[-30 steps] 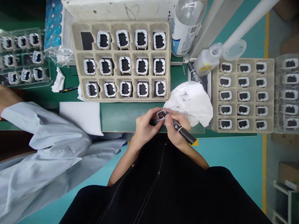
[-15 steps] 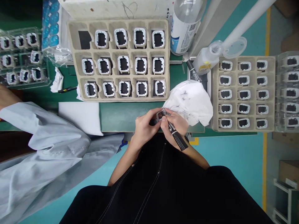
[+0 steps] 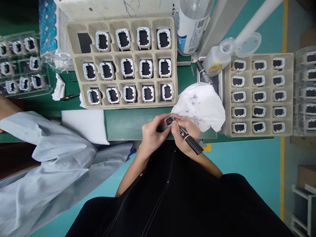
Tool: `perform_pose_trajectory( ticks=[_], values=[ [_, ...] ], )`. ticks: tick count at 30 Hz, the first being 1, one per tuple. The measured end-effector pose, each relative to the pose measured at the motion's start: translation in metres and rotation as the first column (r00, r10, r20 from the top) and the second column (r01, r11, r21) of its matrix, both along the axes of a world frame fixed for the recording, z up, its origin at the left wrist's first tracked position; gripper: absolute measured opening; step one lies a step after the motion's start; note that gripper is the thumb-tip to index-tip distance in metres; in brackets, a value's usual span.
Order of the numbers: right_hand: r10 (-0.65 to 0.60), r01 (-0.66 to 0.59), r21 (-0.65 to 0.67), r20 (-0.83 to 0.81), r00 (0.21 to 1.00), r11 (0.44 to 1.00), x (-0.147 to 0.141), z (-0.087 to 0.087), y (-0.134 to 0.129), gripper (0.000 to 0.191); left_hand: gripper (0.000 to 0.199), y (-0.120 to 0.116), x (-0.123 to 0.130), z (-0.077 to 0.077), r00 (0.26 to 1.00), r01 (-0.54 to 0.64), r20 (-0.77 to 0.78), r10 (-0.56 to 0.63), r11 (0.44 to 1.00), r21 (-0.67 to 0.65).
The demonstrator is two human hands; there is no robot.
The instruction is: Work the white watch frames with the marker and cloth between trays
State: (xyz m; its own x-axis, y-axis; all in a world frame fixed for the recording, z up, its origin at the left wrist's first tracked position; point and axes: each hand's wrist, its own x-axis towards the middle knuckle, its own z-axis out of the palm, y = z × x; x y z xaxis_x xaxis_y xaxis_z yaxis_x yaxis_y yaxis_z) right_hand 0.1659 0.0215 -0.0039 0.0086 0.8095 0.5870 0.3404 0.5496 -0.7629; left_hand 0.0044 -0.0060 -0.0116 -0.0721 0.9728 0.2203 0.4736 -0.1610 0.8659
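Note:
My left hand (image 3: 154, 133) pinches a small square frame (image 3: 169, 121) that looks like a watch case, just above the front edge of the green bench. A black marker pen (image 3: 191, 142) is gripped in my right hand (image 3: 185, 131), its front end hidden by my fingers close to the frame. Whether the tip touches the frame I cannot tell. Behind my right hand lies a crumpled white cloth (image 3: 201, 105) with dark stains. Beyond my hands, a moulded tray (image 3: 120, 107) holds several similar white-rimmed frames, with one compartment at its far left holding only a dark pad.
On the right stands a second moulded tray (image 3: 268, 133) of frames beside clear plastic trays (image 3: 306, 133). A large bottle (image 3: 189, 36), a small open bottle (image 3: 218, 61) and another marker (image 3: 203, 73) are behind the cloth. At left are a white pad (image 3: 84, 125) and a co-worker's grey sleeve (image 3: 61, 148).
Both hands keep their hold on the frame and the marker. The marker's back end has swung slightly right and up. The whole view has shifted a little.

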Motion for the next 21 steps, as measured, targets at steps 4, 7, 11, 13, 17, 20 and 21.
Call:
perform_pose_trajectory(
  ticks=[4, 7, 11, 13, 17, 20, 21],
  values=[
    [-0.015, 0.015, -0.004, 0.004, 1.0, 1.0, 0.0008, 0.0022, -0.0005, 0.017, 0.032, -0.001, 0.0008, -0.0009, 1.0, -0.01, 0.028, 0.012, 0.999, -0.039],
    [0.008, -0.007, -0.006, 0.043, 0.999, 1.0, 0.0022, 0.0042, -0.001, 0.018, 0.031, -0.0007, 0.0004, -0.0015, 0.999, -0.013, 0.034, 0.015, 0.999, -0.046],
    [-0.01, 0.011, -0.031, 0.02, 1.0, 0.999, 0.0016, 0.0029, -0.001, 0.016, 0.031, 0.0001, -0.0004, -0.0021, 0.999, -0.004, 0.037, 0.005, 1.0, -0.015],
    [-0.025, 0.025, -0.03, 0.001, 1.0, 0.999, 0.0009, 0.0018, -0.0003, 0.017, 0.032, 0.0002, -0.0004, -0.0027, 0.999, -0.005, 0.035, 0.006, 1.0, -0.014],
    [0.013, -0.013, -0.02, 0.006, 1.0, 1.0, 0.0021, 0.0015, 0.0009, 0.019, 0.032, 0.0002, -0.0004, -0.0042, 0.999, -0.019, 0.041, 0.02, 0.999, -0.028],
    [0.031, -0.031, -0.023, -0.003, 1.0, 0.999, 0.0034, 0.0013, 0.0004, 0.017, 0.033, 0.0004, -0.0002, -0.0045, 0.999, -0.027, 0.033, 0.028, 0.998, -0.049],
    [0.029, -0.029, -0.021, -0.005, 1.0, 0.999, 0.0035, 0.001, 0.0001, 0.017, 0.033, 0.0005, -0.0001, -0.0044, 0.999, -0.029, 0.033, 0.031, 0.998, -0.052]
  ],
)
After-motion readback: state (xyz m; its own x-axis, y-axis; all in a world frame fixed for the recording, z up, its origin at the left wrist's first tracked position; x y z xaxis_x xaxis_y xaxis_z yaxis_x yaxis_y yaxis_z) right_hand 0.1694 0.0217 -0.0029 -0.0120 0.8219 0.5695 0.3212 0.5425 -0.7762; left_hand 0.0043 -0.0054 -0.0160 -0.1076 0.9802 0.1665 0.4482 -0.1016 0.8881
